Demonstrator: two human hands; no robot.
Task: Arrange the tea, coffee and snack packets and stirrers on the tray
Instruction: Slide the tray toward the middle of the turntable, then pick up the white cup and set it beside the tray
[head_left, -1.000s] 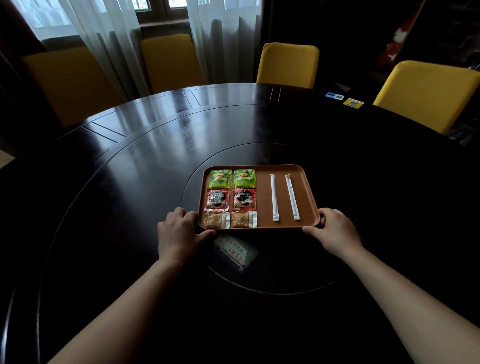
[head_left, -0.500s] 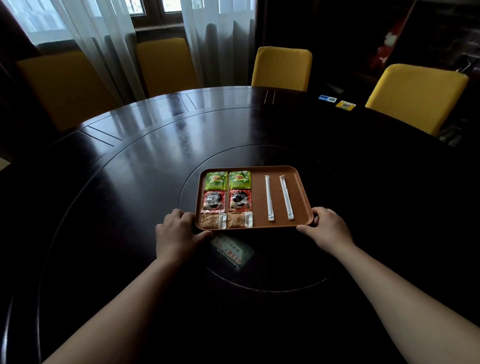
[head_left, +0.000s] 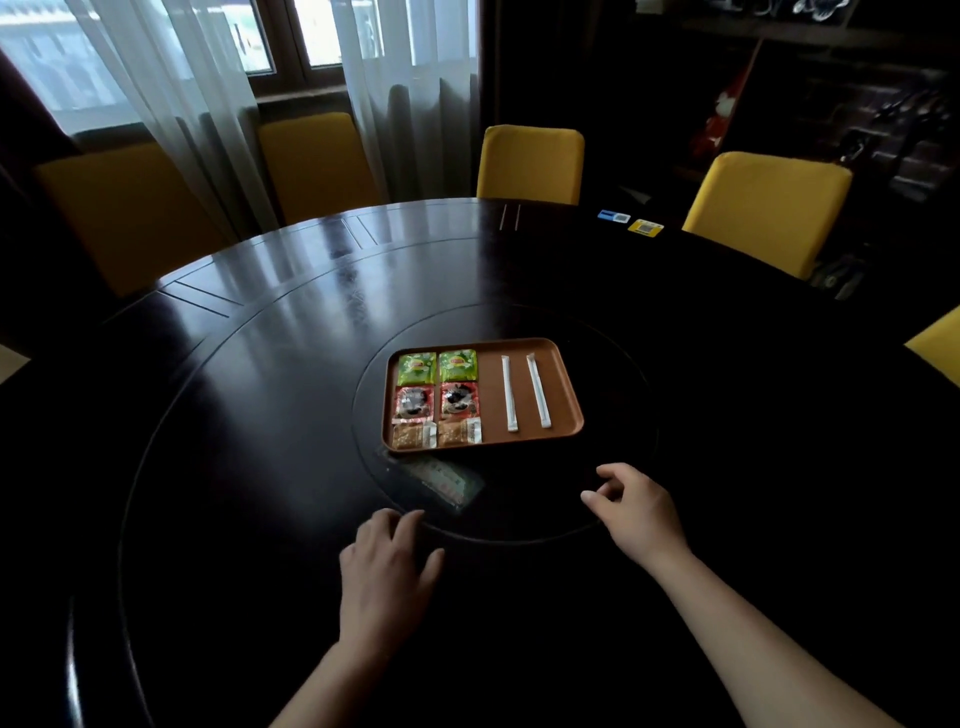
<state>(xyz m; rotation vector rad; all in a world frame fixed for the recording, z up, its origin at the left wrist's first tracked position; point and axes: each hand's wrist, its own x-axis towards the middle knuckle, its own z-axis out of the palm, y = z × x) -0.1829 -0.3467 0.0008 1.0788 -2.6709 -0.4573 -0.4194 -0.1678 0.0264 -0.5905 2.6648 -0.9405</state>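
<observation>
Tray (head_left: 519, 395), frame centre, on tabletop (head_left: 260, 415): tea packets (head_left: 437, 367), coffee packets (head_left: 436, 401), snack packets (head_left: 435, 434) in left columns, stirrers (head_left: 523, 392) right; left hand (head_left: 387, 569) and right hand (head_left: 636, 512) open, empty, below; arrangement apparently complete, no further placement needed.

The room is dim — daylight enters only through the curtained window (head_left: 291, 47) at upper left, laying pale glare streaks across the dark polished bench (head_left: 291, 291). The right side sinks into near-black shadow, and the wide lens bows the edges — focus is soft throughout.
</observation>
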